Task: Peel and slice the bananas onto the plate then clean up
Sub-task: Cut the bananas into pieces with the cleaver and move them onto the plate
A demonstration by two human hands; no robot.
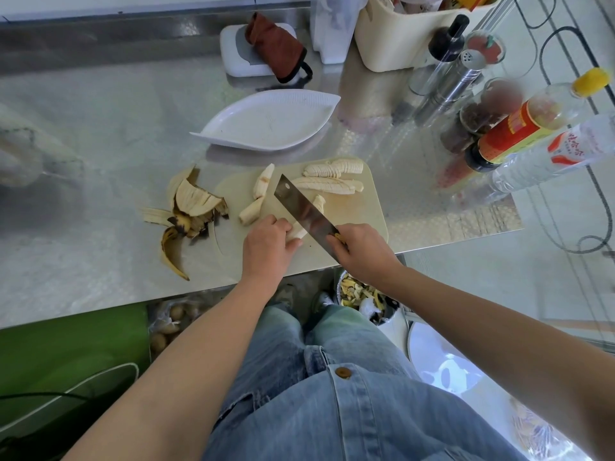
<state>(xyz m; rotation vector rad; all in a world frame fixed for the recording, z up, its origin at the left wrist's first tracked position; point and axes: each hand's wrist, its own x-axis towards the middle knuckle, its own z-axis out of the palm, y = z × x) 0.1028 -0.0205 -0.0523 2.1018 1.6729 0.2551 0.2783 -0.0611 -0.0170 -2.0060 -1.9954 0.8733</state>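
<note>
A cream cutting board (366,207) lies near the steel counter's front edge. My left hand (266,244) grips a peeled banana piece (297,232) on it. My right hand (359,249) holds the handle of a cleaver (304,207), whose blade lies across that piece. Two sliced bananas (332,176) lie at the board's far side, and two peeled pieces (263,181) rest at its left. A white leaf-shaped plate (266,123) sits behind the board with nothing on it. Banana peels (189,214) lie left of the board.
Bottles, jars and shakers (482,104) crowd the right of the counter. A white box with a red-brown cloth (273,48) stands at the back. A bin holding peels (359,291) sits below the counter edge by my knees.
</note>
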